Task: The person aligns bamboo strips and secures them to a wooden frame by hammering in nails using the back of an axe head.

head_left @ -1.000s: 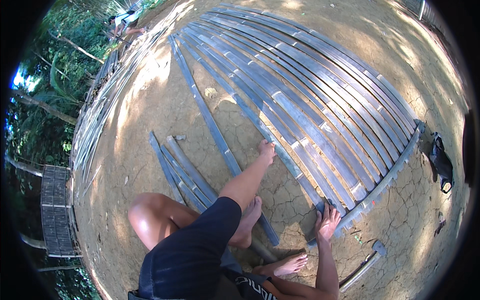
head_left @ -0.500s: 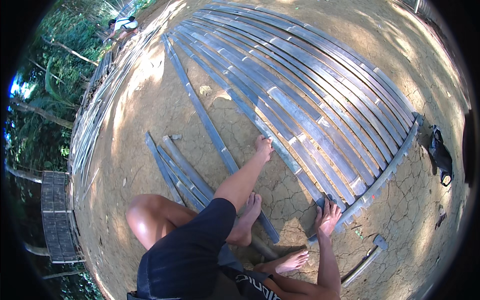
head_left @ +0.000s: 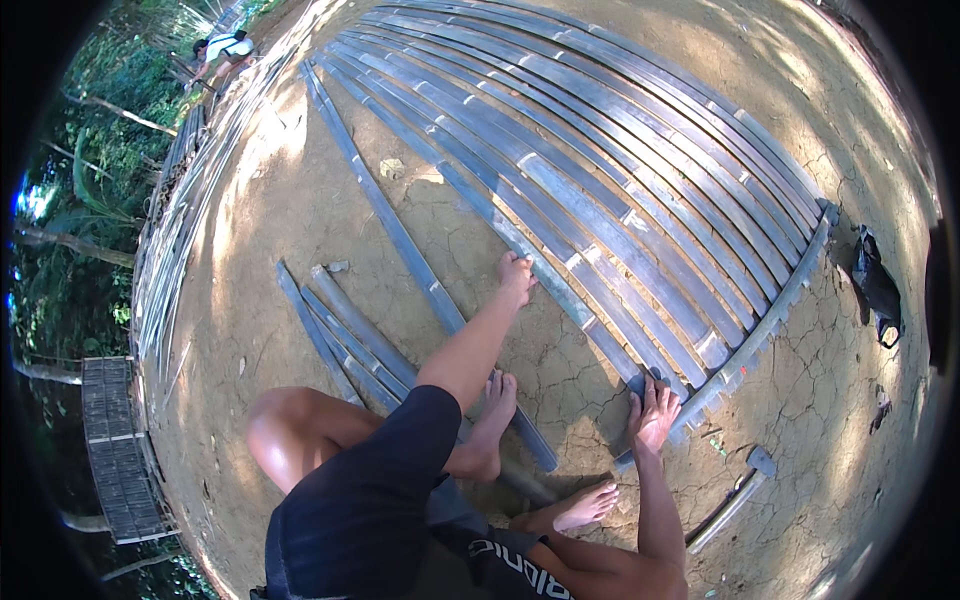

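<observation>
Cracked brown earth (head_left: 800, 425) stretches out under everything here, and across it sprawls a broad row of grey bamboo slats (head_left: 545, 178), side by side with narrow gaps. To the left, a long spread of pale thin strips (head_left: 195, 235) runs along the edge of the trees. The outer slat (head_left: 565, 298), leftmost of the row, is where both hands are busy! A bamboo crosspiece (head_left: 752, 352) spans the row's near ends, while a loose slat (head_left: 400, 232) slants apart on the left, short bamboo pieces (head_left: 358, 320) beside the bent knee. A black bag (head_left: 876, 282) lies off to the right; nearer sits a hammer-like tool (head_left: 725, 513). Now the hands: the left hand (head_left: 517, 278) curls its fingers around the outer slat's edge, partway along; the right hand (head_left: 653, 412) lays slightly spread fingers over its near end, thumb apart, though whether it pinches, I can't tell.
</observation>
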Available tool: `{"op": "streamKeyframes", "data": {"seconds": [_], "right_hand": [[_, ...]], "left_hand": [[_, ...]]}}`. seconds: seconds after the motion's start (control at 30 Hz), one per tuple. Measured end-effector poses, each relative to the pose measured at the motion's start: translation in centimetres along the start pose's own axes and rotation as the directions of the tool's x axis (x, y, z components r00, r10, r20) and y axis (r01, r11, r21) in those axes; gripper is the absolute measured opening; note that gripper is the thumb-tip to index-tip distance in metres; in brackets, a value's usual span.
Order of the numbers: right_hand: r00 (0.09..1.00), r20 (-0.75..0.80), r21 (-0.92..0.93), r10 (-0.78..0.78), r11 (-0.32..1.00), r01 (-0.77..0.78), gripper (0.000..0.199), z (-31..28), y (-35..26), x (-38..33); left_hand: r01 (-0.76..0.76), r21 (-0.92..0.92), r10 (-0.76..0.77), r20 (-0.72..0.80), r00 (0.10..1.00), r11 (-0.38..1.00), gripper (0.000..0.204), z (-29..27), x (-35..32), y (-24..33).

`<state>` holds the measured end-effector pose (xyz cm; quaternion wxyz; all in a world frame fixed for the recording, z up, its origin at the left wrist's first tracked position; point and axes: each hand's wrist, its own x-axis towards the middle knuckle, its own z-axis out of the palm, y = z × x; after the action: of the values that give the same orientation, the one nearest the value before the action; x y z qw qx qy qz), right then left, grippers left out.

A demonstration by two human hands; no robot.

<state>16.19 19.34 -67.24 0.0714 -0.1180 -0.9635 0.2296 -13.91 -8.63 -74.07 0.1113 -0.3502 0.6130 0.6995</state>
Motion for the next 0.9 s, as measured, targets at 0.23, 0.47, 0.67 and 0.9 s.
{"op": "streamKeyframes", "data": {"seconds": [0.23,0.47,0.67,0.9], "right_hand": [[0.999,-0.025,0.011,0.021,1.000,-0.021,0.046,-0.9,0.8,0.9],[0.999,-0.019,0.083,0.038,0.996,-0.037,0.047,-1.2,2.9,-0.9],[0.649,-0.145,0.472,0.747,0.628,-0.618,0.030,-3.7,3.2,-8.4],[0.552,0.288,0.506,0.782,0.365,-0.781,0.053,-3.3,-0.1,-12.9]], "left_hand": [[0.023,-0.041,-0.022,0.028,0.999,0.999,0.026,2.0,1.4,-0.6],[0.055,0.004,-0.055,0.102,0.993,0.998,0.035,-0.4,4.0,-1.2],[0.089,0.103,-0.101,0.120,0.988,0.991,0.023,-1.5,3.7,1.5],[-0.835,0.380,0.765,0.364,0.531,0.399,0.015,2.1,-10.1,-3.8]]}}
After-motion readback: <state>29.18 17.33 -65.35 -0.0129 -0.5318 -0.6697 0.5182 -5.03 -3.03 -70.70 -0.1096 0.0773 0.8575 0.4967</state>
